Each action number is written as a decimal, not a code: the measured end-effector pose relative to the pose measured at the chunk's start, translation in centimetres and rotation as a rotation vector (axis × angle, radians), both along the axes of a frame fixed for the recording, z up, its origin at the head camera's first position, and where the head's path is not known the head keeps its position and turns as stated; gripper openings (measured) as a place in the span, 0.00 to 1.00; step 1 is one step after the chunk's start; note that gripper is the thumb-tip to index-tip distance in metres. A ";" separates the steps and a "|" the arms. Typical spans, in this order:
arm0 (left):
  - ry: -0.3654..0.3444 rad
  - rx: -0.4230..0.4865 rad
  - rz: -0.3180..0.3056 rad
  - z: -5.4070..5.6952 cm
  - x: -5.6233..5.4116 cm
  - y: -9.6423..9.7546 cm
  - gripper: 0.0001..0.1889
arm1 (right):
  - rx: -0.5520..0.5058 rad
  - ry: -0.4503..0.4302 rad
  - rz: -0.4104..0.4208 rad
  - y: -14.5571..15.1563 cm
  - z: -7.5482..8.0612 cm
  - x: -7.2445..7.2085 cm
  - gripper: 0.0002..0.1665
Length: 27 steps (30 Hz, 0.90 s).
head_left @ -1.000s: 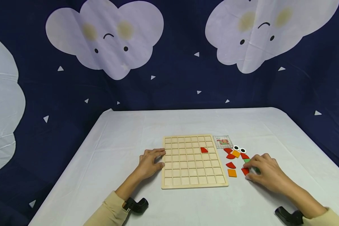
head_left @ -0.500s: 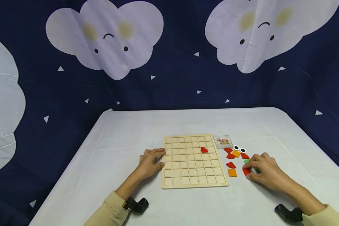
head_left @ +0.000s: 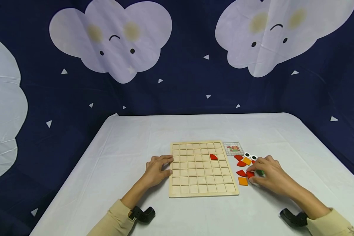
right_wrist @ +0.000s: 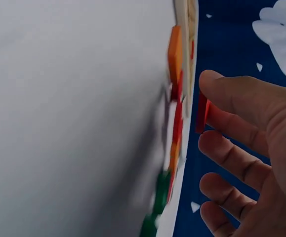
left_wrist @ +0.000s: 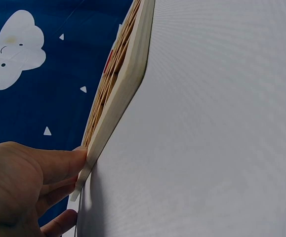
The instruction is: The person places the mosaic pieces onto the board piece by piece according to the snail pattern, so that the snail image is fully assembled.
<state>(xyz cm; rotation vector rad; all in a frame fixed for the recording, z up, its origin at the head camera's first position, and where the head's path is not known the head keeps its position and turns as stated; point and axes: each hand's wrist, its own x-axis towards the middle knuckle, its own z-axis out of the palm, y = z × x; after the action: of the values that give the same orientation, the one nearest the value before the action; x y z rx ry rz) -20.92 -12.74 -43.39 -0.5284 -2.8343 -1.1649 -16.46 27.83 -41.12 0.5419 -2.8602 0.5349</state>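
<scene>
My left hand [head_left: 156, 171] rests at the left edge of a wooden grid board [head_left: 205, 194], thumb and fingertips on its rim. In the left wrist view the extended thumb [left_wrist: 63, 165] touches the board's side. My right hand [head_left: 269, 173] pinches a red tile [head_left: 250, 175] between thumb and fingers, right of the board; the right wrist view shows the red tile [right_wrist: 202, 112] raised off the tabletop. One red quarter-round tile [head_left: 213, 157] sits in a cell of the board. Green tiles [head_left: 261, 172] are partly hidden by my right hand.
Between board and right hand lie red quarter-round tiles [head_left: 241, 173], an orange square tile [head_left: 243, 181], another orange tile [head_left: 247, 161] and two eye discs [head_left: 247, 155]. A picture card [head_left: 233, 148] lies by the board's upper right corner. White cloth covers the table [head_left: 135, 141].
My right hand has picked up the red tile and moved left with it, toward the board. The left hand stays in place at the board's edge.
</scene>
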 end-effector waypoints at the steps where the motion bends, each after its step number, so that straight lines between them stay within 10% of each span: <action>1: -0.001 0.000 -0.001 0.0 0.0 0.0 0.24 | -0.013 -0.009 0.003 -0.4 0.1 -0.2 0.13; 27: -0.011 0.002 0.004 0.2 0.0 0.1 0.24 | -0.078 -0.034 0.087 -8.8 -0.2 -5.9 0.11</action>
<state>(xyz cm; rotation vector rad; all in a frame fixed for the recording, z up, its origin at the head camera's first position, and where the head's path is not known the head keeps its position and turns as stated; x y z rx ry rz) -20.88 -12.61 -43.17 -0.5179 -2.8419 -1.1733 -22.39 19.07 -41.33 0.6517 -2.8442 0.6729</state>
